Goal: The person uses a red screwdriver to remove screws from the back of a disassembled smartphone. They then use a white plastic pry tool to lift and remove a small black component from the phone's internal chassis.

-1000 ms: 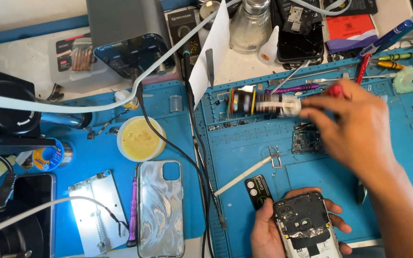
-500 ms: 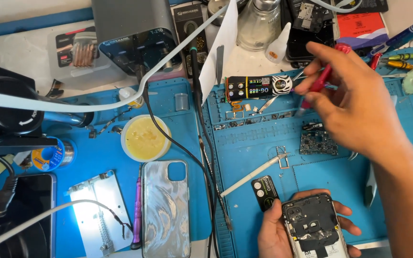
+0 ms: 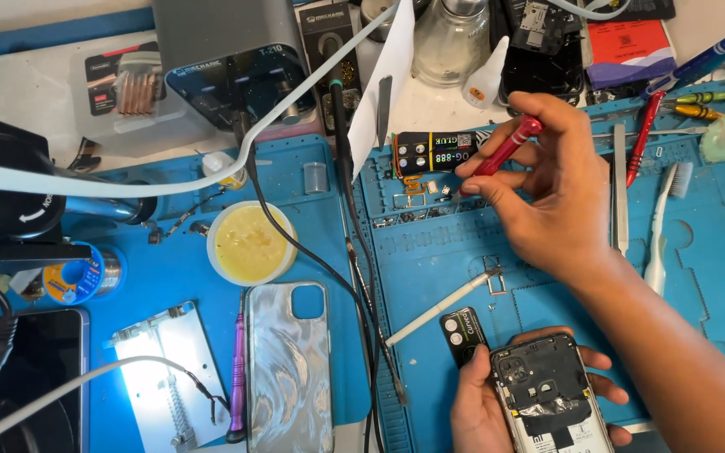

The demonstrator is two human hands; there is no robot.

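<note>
The right hand (image 3: 560, 197) has a tight grip on a red screwdriver (image 3: 505, 151) near the top middle. The left hand (image 3: 497, 403) grips an open phone (image 3: 547, 394) at the bottom.

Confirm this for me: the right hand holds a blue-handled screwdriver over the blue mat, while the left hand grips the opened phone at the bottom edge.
One detail is wrong: the head view shows the slim screwdriver in the right hand has a red handle, not blue. The rest stands: it is held over the blue rubber work mat, and the left hand grips the opened black phone with its back cover off at the bottom edge.
</note>
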